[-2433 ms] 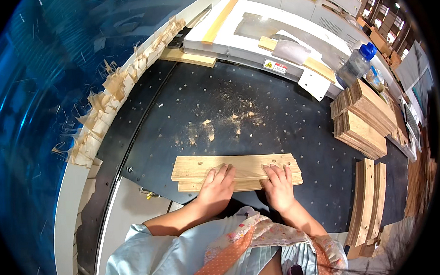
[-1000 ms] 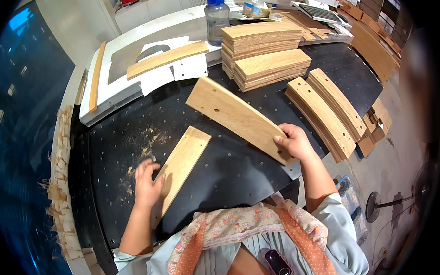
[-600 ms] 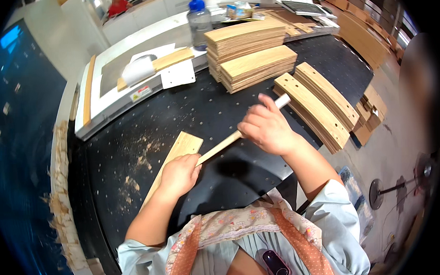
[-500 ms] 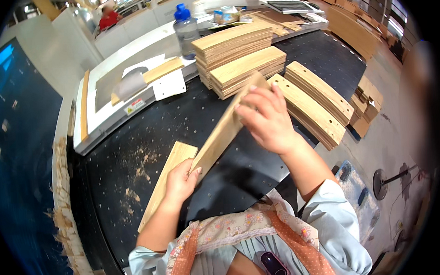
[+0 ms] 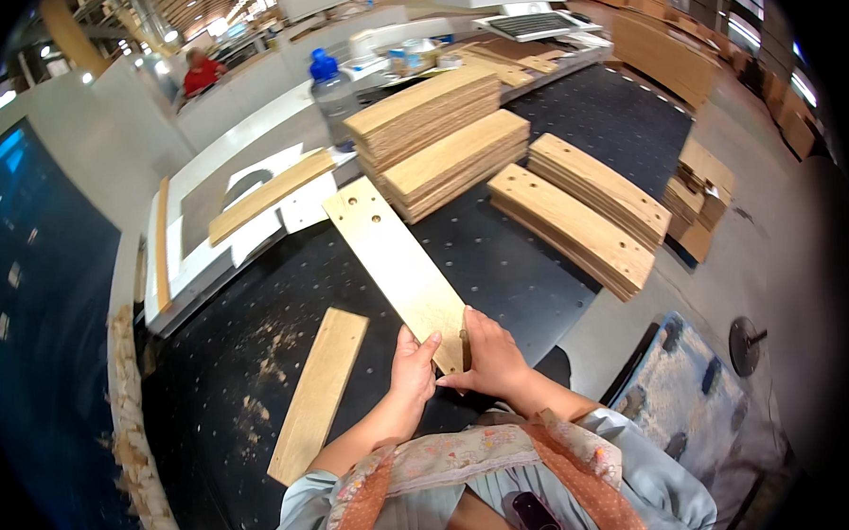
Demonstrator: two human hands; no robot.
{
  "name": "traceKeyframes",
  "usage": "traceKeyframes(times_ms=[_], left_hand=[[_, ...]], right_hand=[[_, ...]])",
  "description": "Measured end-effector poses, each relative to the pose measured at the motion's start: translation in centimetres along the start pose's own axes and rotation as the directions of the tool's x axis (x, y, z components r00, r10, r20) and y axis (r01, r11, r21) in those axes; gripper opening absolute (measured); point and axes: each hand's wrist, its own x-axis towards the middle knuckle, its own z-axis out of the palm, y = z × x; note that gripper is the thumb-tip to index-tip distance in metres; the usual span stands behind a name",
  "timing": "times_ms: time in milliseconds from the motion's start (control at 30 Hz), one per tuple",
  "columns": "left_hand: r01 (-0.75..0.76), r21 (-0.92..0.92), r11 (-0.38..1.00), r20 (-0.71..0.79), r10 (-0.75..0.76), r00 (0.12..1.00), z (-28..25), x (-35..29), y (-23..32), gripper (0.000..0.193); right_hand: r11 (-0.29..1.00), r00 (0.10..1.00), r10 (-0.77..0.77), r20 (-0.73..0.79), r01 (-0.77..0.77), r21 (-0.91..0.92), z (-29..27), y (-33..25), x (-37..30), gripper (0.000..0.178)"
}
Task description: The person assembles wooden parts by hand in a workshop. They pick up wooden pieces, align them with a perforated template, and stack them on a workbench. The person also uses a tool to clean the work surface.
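A pale wooden board (image 5: 401, 271) with drilled holes at its ends is held over the black table, its near end between my two hands. My left hand (image 5: 413, 368) grips the left edge, thumb on top. On the opposite edge my right hand (image 5: 490, 355) is closed round the near corner. Left of my hands a shorter plain wooden board (image 5: 319, 393) lies flat on the table. Beyond the held board stand two stacks of plain boards, a taller stack (image 5: 422, 104) and a lower stack (image 5: 458, 159). Two stacks of drilled boards (image 5: 574, 221) sit to the right.
The black table (image 5: 481, 262) is dotted with small studs, with sawdust (image 5: 272, 352) at left. A white machine ledge (image 5: 198, 284) carries a wood strip (image 5: 270, 196). A blue-capped bottle (image 5: 334, 103) and a keyboard (image 5: 532, 23) are at the back. A person in red (image 5: 200, 74) is far off.
The held board has swung from slanting up right, seen edge-on, to pointing up left with its drilled face showing. My right hand has come down to the near end beside my left.
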Motion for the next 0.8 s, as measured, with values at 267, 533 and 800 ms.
traceKeyframes(times_ms=[267, 533, 800], left_hand=[[0.182, 0.454, 0.872, 0.405, -0.384, 0.829, 2.6, 1.2, -0.9, 0.046], [0.095, 0.528, 0.844, 0.072, -0.156, 0.985, -5.6, 0.1, 3.3, 0.023], [0.165, 0.41, 0.897, -0.153, -0.111, 0.982, -6.8, -2.7, 3.6, 0.017]], right_hand=[[0.993, 0.977, 0.114, -0.179, -0.118, -0.015, -7.1, 5.2, -1.0, 0.101], [0.979, 0.965, 0.161, -0.208, -0.183, -0.087, -21.1, 17.5, 0.3, 0.089], [0.94, 0.955, 0.286, -0.082, -0.296, -0.171, -21.1, 23.5, 1.0, 0.091]])
